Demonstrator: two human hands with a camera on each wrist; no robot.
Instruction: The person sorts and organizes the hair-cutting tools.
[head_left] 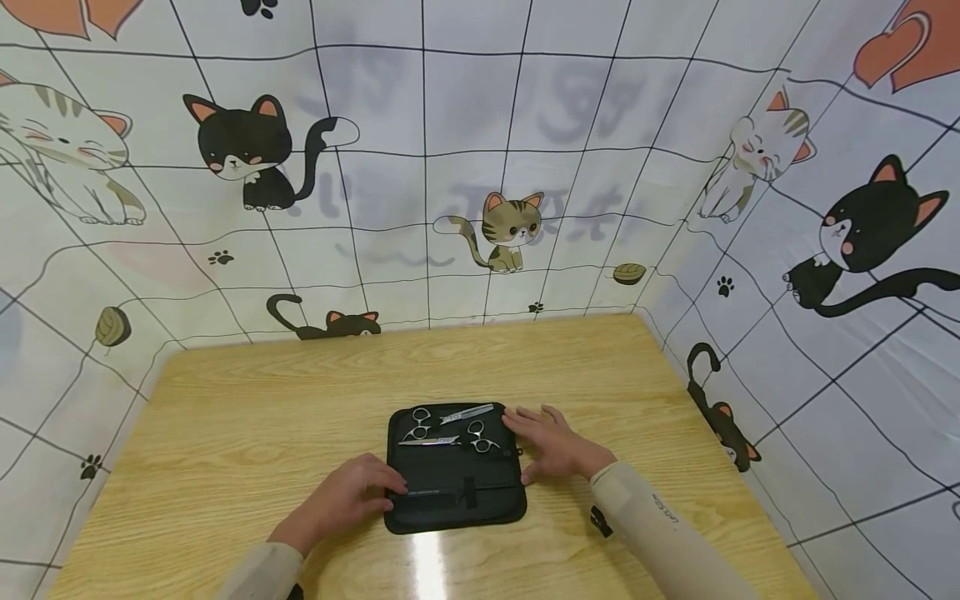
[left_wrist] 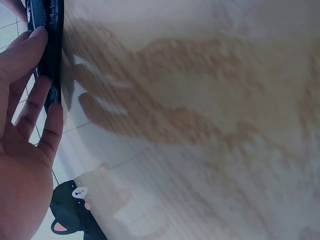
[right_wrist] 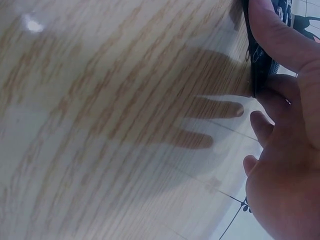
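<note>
A flat black zip case [head_left: 495, 507] lies unfolded on the wooden table. Inside it are silver scissors [head_left: 480, 437] with their finger rings on the right, and a second pair of scissors [head_left: 420, 414] with rings on the left; a toothed blade shows at the top. My left hand [head_left: 352, 492] rests on the case's left edge, fingertips over the rim. In the left wrist view, its thumb [left_wrist: 39, 35] touches the zipped side. On the far right corner lie the fingers of my right hand [head_left: 558, 446], spread, with the thumb beside the right edge.
The wooden table [head_left: 300, 392] carries the case near its front middle. White tile-patterned sheeting [head_left: 465, 108] with printed cats stands behind the table and along both sides. Light glares on the tabletop just in front of the case.
</note>
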